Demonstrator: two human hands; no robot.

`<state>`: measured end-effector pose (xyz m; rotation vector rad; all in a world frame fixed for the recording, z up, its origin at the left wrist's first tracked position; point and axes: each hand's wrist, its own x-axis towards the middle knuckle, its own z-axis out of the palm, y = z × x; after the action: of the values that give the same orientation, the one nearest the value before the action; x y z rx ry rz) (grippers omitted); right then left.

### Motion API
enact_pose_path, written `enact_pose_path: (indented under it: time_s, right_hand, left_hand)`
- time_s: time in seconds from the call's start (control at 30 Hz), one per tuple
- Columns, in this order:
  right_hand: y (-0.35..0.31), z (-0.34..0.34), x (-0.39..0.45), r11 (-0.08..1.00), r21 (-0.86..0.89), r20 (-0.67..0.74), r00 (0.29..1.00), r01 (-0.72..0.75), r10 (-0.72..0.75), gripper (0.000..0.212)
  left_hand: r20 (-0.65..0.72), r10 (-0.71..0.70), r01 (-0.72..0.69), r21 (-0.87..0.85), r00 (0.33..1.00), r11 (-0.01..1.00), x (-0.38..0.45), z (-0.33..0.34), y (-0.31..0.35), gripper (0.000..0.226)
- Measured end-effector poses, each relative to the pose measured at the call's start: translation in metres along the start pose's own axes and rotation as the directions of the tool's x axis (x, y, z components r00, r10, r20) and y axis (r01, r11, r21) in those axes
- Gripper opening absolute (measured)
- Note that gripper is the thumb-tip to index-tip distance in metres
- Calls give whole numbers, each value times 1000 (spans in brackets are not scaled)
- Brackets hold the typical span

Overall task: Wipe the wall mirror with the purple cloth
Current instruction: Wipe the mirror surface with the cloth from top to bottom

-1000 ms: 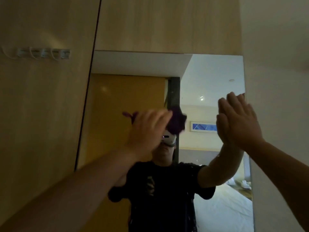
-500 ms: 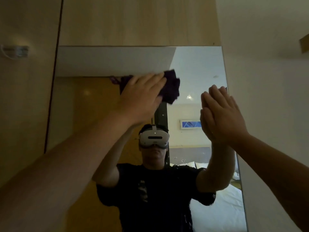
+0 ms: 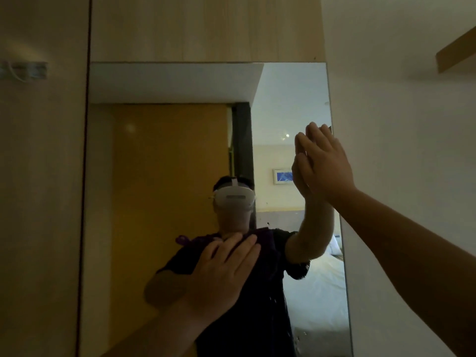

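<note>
A tall wall mirror fills the middle of the view, set between wooden panels. My left hand presses the purple cloth flat against the glass low in the mirror; the hand covers most of the cloth, and only its upper edge and a small loop at the left show. My right hand rests flat with fingers together on the mirror's right edge, holding nothing. The glass reflects a person in a dark shirt wearing a white headset.
A wooden panel stands left of the mirror with a small hook rack high up. A white wall lies to the right, with a wooden shelf edge at the top right. Small specks mark the lower glass.
My left hand has swept the cloth from near the mirror's top down to its lower middle. My right hand has stayed on the right edge.
</note>
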<state>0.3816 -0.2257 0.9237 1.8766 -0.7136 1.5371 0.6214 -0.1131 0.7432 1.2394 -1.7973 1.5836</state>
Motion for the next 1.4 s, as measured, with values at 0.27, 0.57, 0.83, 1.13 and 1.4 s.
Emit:
enact_pose_path:
  time_s: [0.27, 0.57, 0.83, 1.13, 1.4]
  right_hand:
    - [29, -21, 13, 982, 74, 47, 983, 176, -180, 33]
    - [42, 2, -4, 980, 28, -22, 980, 198, -197, 47]
    - [48, 8, 0, 964, 100, -99, 966, 247, -238, 48]
    - [48, -3, -2, 978, 80, -33, 981, 194, -192, 48]
    - [92, -7, -16, 991, -19, 10, 991, -136, 136, 63]
  left_hand:
    - [-225, -130, 123, -45, 966, 991, 190, -58, -67, 44]
    - [-147, -266, 281, 93, 953, 955, 327, -62, -119, 51]
    - [-110, -43, 55, 110, 993, 992, 196, -27, -64, 54]
    - [97, 164, -163, -23, 982, 986, 19, 15, 56, 45]
    - [-113, 84, -91, -57, 990, 994, 99, -1, 21, 46]
